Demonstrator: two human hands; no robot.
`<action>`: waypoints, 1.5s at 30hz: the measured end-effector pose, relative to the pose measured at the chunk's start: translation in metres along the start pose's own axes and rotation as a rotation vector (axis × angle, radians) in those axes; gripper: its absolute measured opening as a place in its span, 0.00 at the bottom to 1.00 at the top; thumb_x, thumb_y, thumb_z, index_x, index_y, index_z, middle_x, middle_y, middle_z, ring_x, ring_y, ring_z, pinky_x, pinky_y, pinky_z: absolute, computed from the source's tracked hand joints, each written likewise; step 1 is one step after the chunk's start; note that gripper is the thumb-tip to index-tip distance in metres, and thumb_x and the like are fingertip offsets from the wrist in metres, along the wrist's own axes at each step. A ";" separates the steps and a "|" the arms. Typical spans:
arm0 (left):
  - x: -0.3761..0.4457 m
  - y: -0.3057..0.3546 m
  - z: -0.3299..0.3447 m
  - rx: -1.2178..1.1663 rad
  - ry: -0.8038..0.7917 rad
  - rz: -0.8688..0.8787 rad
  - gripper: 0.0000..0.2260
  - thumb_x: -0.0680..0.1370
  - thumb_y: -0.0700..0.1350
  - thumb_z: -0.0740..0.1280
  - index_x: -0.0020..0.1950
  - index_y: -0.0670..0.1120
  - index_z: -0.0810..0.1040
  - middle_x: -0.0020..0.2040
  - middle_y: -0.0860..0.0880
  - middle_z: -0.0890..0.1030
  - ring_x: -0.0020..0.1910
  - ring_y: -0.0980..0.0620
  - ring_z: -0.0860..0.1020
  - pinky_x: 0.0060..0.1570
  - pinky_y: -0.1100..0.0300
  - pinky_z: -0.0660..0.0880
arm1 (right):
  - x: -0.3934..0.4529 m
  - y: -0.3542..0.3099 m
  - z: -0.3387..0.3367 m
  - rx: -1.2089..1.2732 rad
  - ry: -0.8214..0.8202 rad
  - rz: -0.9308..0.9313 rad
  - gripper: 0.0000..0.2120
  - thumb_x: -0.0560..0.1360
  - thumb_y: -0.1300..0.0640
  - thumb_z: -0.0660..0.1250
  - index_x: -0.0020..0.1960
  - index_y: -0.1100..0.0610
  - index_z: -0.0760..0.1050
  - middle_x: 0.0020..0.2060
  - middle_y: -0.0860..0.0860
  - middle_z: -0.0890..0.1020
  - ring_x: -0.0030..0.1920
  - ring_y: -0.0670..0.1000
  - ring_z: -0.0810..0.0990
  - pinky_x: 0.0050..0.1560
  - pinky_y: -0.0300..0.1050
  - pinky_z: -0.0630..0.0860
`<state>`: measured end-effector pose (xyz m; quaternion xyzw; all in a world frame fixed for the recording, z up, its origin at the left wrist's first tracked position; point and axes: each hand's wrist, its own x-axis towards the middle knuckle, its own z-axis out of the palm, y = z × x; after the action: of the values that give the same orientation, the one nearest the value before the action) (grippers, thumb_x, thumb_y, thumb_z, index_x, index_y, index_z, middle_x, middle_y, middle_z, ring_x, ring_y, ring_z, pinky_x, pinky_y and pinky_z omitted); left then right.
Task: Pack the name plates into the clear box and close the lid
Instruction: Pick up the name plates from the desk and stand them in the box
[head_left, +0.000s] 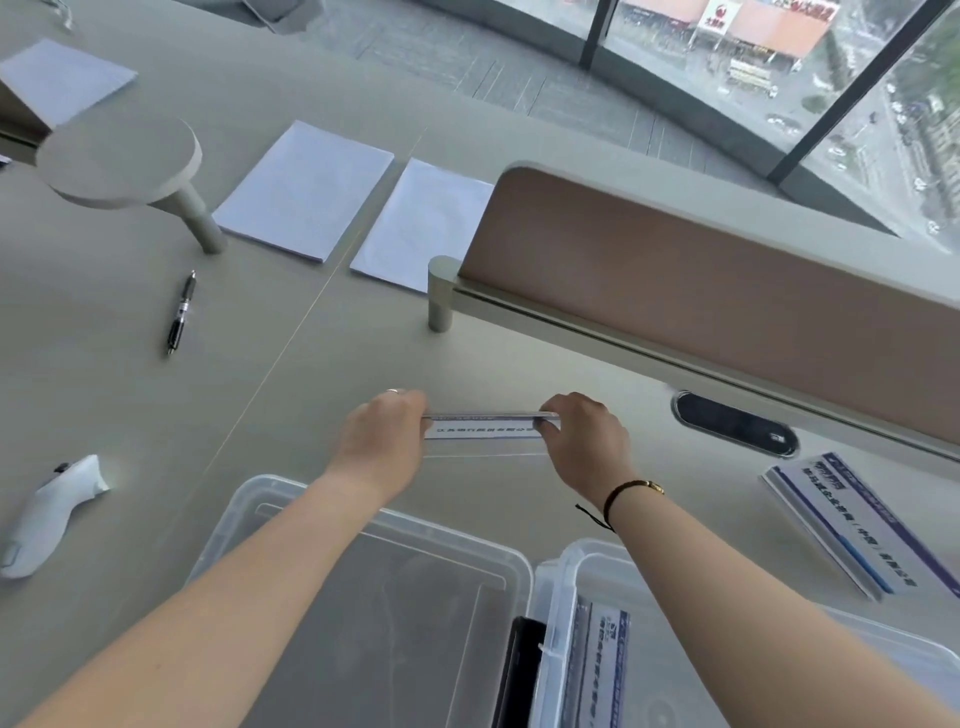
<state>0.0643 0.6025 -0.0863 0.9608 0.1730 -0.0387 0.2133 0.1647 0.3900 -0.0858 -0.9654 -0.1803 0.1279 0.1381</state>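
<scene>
Name plate (488, 427) at frame centre pinched endwise, left hand (382, 439) and right hand (584, 441), kept level; box (558, 577) lower right lay open, lid (249, 499) beside.

A high-rise office: a long desk (322, 364) with a divider screen (701, 291), paper stacks (306, 189), a pen (182, 312), and floor-to-ceiling windows (769, 57) overlooking streets.

black pen (181, 312), paper stacks (304, 190), white controller (47, 514), desk divider (717, 306)
</scene>
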 end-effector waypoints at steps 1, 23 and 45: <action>-0.003 0.003 -0.005 -0.011 0.027 0.011 0.05 0.79 0.44 0.64 0.47 0.43 0.78 0.44 0.44 0.79 0.44 0.38 0.77 0.39 0.51 0.74 | -0.004 0.001 -0.006 -0.005 0.029 -0.008 0.09 0.78 0.50 0.62 0.55 0.51 0.78 0.50 0.48 0.80 0.48 0.55 0.78 0.41 0.46 0.69; -0.138 0.167 -0.065 0.023 0.400 0.235 0.02 0.73 0.43 0.72 0.44 0.49 0.81 0.39 0.50 0.80 0.34 0.39 0.79 0.32 0.57 0.69 | -0.140 0.101 -0.129 0.154 0.436 -0.263 0.08 0.74 0.49 0.71 0.49 0.53 0.79 0.43 0.44 0.80 0.38 0.43 0.69 0.38 0.40 0.66; -0.327 0.264 0.097 -0.184 -0.152 -0.287 0.08 0.75 0.49 0.68 0.36 0.49 0.75 0.32 0.52 0.78 0.34 0.53 0.78 0.37 0.54 0.78 | -0.226 0.224 -0.091 -0.117 -0.188 -0.638 0.06 0.76 0.51 0.67 0.51 0.51 0.78 0.49 0.48 0.80 0.49 0.55 0.80 0.47 0.49 0.77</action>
<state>-0.1498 0.2343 -0.0208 0.8971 0.2944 -0.1250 0.3050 0.0578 0.0823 -0.0271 -0.8506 -0.4924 0.1561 0.0985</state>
